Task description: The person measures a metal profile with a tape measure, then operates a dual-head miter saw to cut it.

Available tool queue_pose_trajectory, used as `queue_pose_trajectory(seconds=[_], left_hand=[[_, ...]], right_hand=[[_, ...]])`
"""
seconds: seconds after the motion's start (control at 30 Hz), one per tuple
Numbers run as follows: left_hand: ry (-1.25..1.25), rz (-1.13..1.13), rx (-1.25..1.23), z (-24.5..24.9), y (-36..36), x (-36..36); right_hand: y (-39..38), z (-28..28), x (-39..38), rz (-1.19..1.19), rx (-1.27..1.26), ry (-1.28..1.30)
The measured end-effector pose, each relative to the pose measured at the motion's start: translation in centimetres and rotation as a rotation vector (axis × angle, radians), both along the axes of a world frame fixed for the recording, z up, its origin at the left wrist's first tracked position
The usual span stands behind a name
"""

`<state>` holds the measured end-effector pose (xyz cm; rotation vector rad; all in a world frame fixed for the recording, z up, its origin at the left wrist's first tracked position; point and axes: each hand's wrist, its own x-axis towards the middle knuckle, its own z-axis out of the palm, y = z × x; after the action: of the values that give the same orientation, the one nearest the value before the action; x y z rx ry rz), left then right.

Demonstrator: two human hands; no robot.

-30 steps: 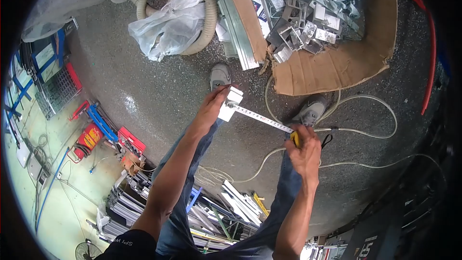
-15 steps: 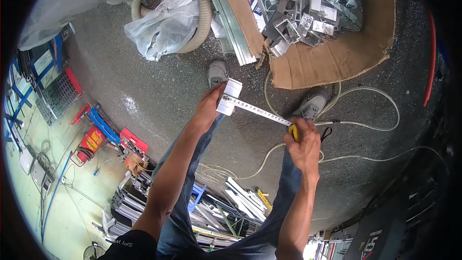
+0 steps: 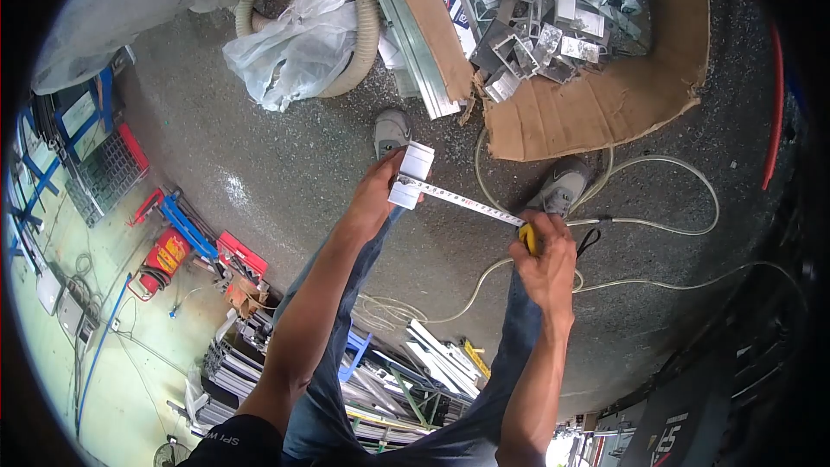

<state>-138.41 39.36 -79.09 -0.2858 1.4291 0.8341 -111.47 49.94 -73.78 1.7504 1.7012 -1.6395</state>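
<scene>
My left hand (image 3: 377,188) is closed around a short white profile piece (image 3: 418,161), with the fingers mostly behind it. Across the face of this piece lies the end of a pulled-out tape blade (image 3: 471,202). The blade runs straight, down to the right, to a yellow tape measure (image 3: 528,239). My right hand (image 3: 546,261) grips that tape measure from above, partly covering its case. A dark wrist strap (image 3: 590,240) hangs from the case's right side. Both hands are in front of my legs, above the floor.
A torn cardboard box (image 3: 596,117) holds many metal offcuts (image 3: 527,43) ahead. Long profiles (image 3: 415,43), a ribbed hose (image 3: 367,26) and plastic sheeting (image 3: 294,52) lie left of it. A clear thin hose (image 3: 666,229) loops over the floor near my shoes. Red machine (image 3: 164,251) at left.
Almost nothing differs. The white profile piece has tilted very slightly in my left hand, while the tape blade stays stretched between both hands.
</scene>
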Motion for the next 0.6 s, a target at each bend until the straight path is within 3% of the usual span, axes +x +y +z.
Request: queue_pose_trajectory(seconds=[0.13, 0.43, 0.6], left_hand=[[0.112, 0.004, -0.115, 0.1, 0.5, 0.8], [0.036, 0.044, -0.131, 1.6, 2.9, 1.3], [0.116, 0.041, -0.128, -0.1, 0.5, 0.8]], right_hand=[[-0.2, -0.2, 0.5, 0.055, 0.008, -0.004], [0.3, 0.3, 0.4, 0.021, -0.009, 0.013], [0.5, 0.4, 0.1, 0.011, -0.027, -0.023]])
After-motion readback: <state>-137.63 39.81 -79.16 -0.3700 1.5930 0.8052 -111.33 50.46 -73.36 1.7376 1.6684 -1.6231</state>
